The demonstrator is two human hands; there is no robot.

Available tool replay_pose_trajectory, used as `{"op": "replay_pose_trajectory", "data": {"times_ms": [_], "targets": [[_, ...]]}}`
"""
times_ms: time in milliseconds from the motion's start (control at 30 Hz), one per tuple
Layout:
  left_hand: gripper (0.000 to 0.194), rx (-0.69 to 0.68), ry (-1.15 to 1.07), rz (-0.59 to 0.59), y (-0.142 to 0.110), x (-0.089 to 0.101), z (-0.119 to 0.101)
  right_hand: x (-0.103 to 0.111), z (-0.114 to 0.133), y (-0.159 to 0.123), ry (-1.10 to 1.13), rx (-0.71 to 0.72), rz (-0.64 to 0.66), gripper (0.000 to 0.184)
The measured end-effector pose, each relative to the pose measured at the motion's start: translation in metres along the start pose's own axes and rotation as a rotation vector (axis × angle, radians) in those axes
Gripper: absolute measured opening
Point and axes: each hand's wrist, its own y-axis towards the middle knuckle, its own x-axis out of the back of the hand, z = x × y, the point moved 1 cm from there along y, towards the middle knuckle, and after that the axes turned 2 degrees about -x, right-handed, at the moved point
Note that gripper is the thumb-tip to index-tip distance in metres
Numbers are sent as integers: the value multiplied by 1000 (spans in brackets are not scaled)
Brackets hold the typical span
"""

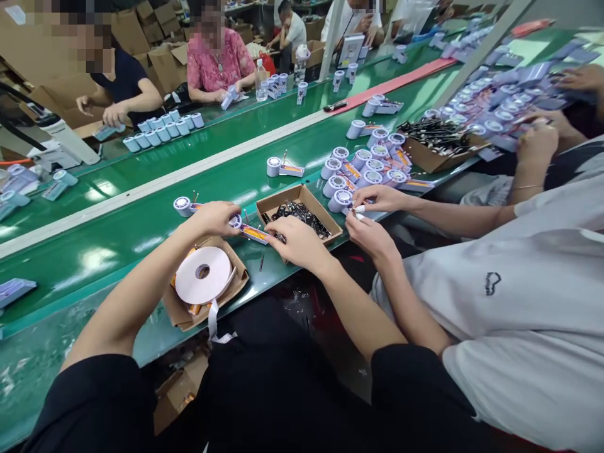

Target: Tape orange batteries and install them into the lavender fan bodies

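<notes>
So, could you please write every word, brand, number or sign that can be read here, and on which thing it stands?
No text can be read with certainty.
Co-worker's grey shirt: small dark emblem, any letters too small to read.
White box at the back: markings too blurred to read.
Standing device across the line: dark print, too small to make out.
Lavender device in the left hand: no text visible.

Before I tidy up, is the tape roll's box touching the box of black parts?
Apart. The head view shows green tabletop between the tape box and the black-parts box, with a thin dark piece lying there.
</notes>
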Motion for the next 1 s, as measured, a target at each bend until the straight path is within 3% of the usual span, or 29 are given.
{"op": "replay_pose_trajectory", "data": {"times_ms": [133, 233, 300, 500, 633, 800, 900, 1000], "targets": [[56, -16, -46, -92, -57, 15, -41, -15, 16, -32, 75, 152, -98, 28], [54, 10, -112, -98, -98, 15, -71, -23, 39, -57, 169, 140, -111, 17], [54, 5, -171, -72, -120, 10, -85, -25, 50, -75, 356, 95, -155, 17], [45, 4, -380, -29, -168, -18, -110, -34, 52, -114, 1007, -347, -410, 25], [44, 21, -450, -50, -189, -37, -117, -44, 50, -124, 1364, -539, -367, 42], [40, -39, -495, -9, -204, -65, -129, -48, 58, -135, 1468, -781, -268, 54], [38, -86, -489, 2, -214, -91, -144, -57, 66, -142, 1488, -817, -230, 53], [35, -20, -493, -25, -224, -122, -164, -71, 70, -149, 1504, -848, -236, 47]]}}
